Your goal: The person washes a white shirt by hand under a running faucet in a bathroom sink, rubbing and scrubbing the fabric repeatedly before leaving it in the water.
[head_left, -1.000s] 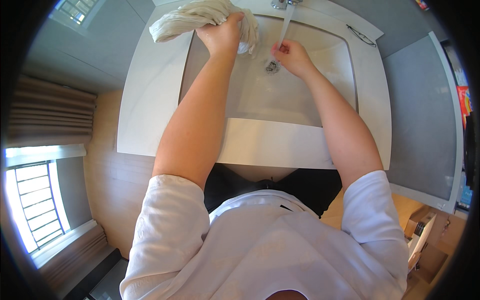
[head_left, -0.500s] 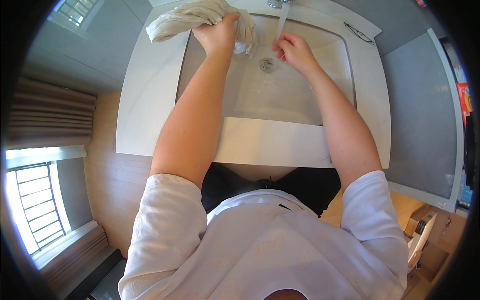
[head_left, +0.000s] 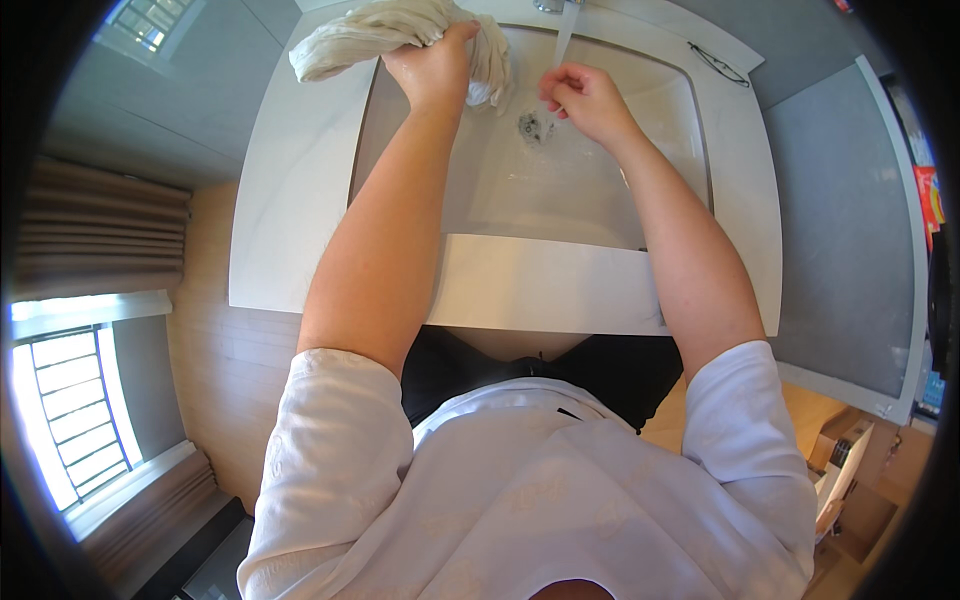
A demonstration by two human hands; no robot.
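My left hand (head_left: 432, 72) is closed around a bunched, off-white cloth (head_left: 370, 38) above the left side of the sink (head_left: 620, 205). One part of the cloth reaches out over the counter at the left, while another hangs down into the basin. Under the stream from the faucet (head_left: 548, 5), my right hand (head_left: 590, 100) has its fingers curled in, with nothing visible in them. Running water (head_left: 566, 38) falls beside these fingers, close to the drain (head_left: 531, 126).
A white counter (head_left: 540, 285) surrounds the sink, its front edge close to my body. Dark-framed glasses (head_left: 717, 65) lie at the back right. To the right stands a grey panel (head_left: 850, 230); a brown curtain (head_left: 100, 225) and a barred window (head_left: 75, 410) are at the left.
My right hand has shifted slightly left at the water, its fingers still curled. The cloth in my left hand has barely moved.
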